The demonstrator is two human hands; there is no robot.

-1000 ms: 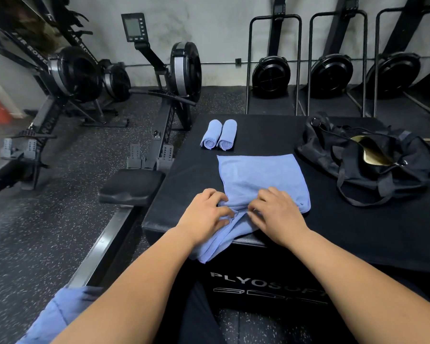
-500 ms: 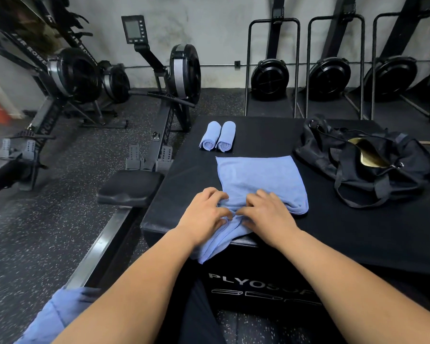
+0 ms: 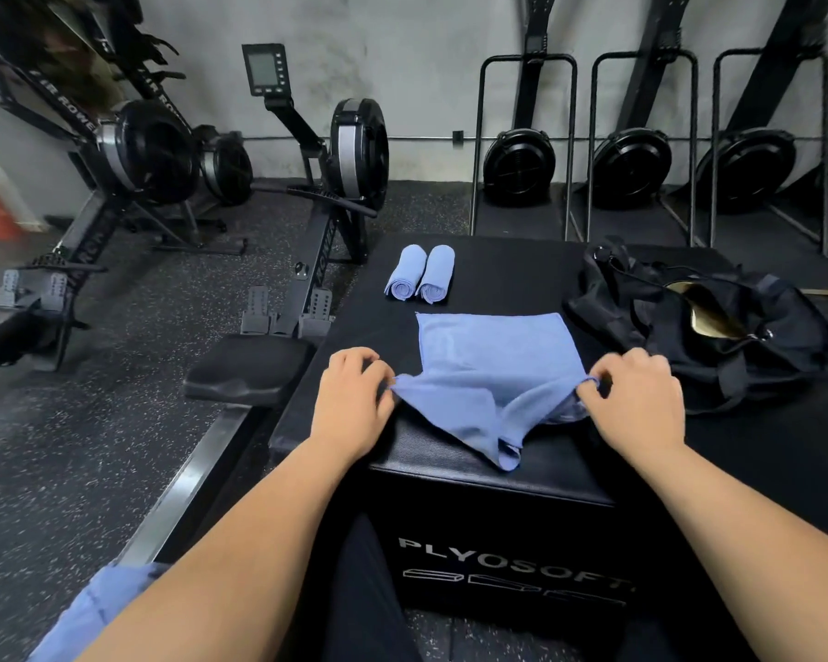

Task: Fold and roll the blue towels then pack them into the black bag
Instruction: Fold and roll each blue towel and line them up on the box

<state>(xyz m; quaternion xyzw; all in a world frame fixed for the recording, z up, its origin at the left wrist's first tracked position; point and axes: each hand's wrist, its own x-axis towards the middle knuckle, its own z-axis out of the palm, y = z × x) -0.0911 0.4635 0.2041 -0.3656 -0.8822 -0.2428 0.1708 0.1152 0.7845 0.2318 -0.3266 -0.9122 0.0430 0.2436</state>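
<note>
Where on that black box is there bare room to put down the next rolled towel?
Bare top lies right of the two rolled towels, between them and the black bag, beyond the spread towel. A narrower strip runs along the box edge left of the spread towel. The near middle is crowded: left hand and right hand pinch its corners.

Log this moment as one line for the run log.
step: spreading towel | left hand: pinching blue towel corner | right hand: pinching opposite corner | rolled towels: two on box | black bag: open
</note>
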